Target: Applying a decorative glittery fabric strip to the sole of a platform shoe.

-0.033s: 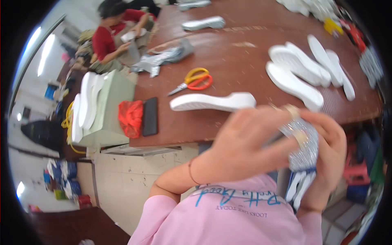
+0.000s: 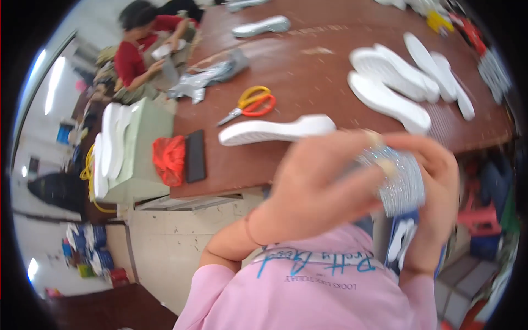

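My left hand (image 2: 324,181) is closed in a pinch, with pale coverings on two fingertips, on the left side of a shiny silver ribbed piece of material (image 2: 402,187). My right hand (image 2: 437,181) is curled around its other side. The piece is held above my lap, just off the table's near edge; whether anything is inside it is hidden by my fingers. On the table beyond my left hand lies a single white shoe sole (image 2: 275,130). Scissors (image 2: 250,104) with yellow and orange handles rest behind that sole.
Several white soles (image 2: 390,102) lie at the right of the brown table (image 2: 308,71). Left are a dark flat slab (image 2: 195,156), a red plastic bag (image 2: 169,159) and a pale green box (image 2: 146,143) bearing soles. Crumpled silver material (image 2: 206,80) lies near a seated person in red (image 2: 132,60).
The view has shifted a little, so the table things sit slightly further left and up. Both hands still hold the silver material, which shows more of its ribbed face now.
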Motion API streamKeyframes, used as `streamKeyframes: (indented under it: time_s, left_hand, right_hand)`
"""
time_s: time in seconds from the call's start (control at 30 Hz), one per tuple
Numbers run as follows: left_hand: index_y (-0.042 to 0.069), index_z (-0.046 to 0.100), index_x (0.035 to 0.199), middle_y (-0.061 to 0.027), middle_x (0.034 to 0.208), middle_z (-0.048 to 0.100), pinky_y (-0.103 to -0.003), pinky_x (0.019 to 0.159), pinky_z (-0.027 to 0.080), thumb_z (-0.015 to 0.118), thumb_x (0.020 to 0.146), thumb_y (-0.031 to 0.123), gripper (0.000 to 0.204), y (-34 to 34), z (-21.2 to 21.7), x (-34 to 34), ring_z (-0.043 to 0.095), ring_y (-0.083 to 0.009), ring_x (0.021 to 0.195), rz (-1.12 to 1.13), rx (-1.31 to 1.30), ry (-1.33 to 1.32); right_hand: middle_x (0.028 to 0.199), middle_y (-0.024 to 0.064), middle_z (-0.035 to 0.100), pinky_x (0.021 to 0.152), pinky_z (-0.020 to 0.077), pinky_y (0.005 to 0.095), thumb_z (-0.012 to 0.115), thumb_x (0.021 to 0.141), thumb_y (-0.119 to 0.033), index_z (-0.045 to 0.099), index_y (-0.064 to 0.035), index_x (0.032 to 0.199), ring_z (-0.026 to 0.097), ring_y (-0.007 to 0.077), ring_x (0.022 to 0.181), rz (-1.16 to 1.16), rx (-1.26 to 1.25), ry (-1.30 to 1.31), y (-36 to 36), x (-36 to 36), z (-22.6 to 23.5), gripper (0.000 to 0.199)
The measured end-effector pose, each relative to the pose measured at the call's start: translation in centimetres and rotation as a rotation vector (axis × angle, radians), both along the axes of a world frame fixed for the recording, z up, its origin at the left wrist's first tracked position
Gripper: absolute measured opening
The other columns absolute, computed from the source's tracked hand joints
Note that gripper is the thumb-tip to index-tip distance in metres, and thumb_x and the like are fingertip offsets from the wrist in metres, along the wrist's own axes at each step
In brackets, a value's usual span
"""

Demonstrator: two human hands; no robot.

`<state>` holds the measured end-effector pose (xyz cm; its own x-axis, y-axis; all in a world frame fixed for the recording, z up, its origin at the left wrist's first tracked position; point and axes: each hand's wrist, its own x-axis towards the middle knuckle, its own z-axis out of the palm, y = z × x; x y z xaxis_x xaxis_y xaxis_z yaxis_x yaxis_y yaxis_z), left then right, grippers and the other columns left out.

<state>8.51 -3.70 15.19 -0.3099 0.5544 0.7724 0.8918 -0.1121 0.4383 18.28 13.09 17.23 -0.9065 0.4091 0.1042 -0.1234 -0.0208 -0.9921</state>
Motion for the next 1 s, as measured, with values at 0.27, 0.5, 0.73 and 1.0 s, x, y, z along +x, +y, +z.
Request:
streamKeyframes:
  time_s: [0.27,0.5,0.73,1.0]
  left_hand:
    - [0.000,0.057,0.092,-0.0085,0.088,0.060,-0.022,0.066,0.043,0.061,0.077,-0.007,0.017,1.5,-1.8,3.5,0.052,-0.0135,0.074,0.112,0.012,-0.542]
    - [0.002,0.057,0.091,-0.0103,0.087,0.062,-0.024,0.071,0.045,0.057,0.073,-0.008,0.020,2.2,-2.5,2.0,0.054,-0.0163,0.075,-0.298,0.094,-0.811]
    - [0.011,0.059,0.078,-0.0110,0.075,0.065,-0.033,0.079,0.044,0.061,0.072,0.010,0.006,1.7,-2.9,0.7,0.054,-0.0233,0.079,-0.745,-0.026,-0.672]
    - [0.007,0.056,0.114,-0.0097,0.116,0.057,-0.037,0.096,0.038,0.073,0.067,0.013,0.050,-2.5,-4.5,-4.5,0.053,-0.0267,0.104,0.231,-0.496,-0.116]
  right_hand:
    - [0.081,0.0013,0.056,0.056,0.0339,0.0181,0.062,0.081,-0.002,0.064,0.0001,0.076,0.040,0.0057,0.062,0.095,0.160,0.095,1.7,0.2,-5.4,0.006]
    - [0.092,0.0027,0.059,0.061,0.0370,0.0168,0.058,0.086,-0.007,0.064,-0.0011,0.075,0.045,0.0067,0.068,0.430,-0.116,0.287,3.2,-0.7,-8.0,0.013]
    - [0.089,0.0018,0.059,0.067,0.0435,0.0208,0.059,0.081,-0.004,0.062,0.0000,0.093,0.053,0.0094,0.075,0.872,-0.694,-0.132,0.8,-2.2,-10.9,0.013]
    - [0.082,0.0005,0.054,0.066,0.0386,0.0206,0.069,0.066,-0.004,0.058,-0.0038,0.088,0.048,0.0104,0.071,0.431,-0.240,-0.050,5.4,-0.2,-10.1,0.025]
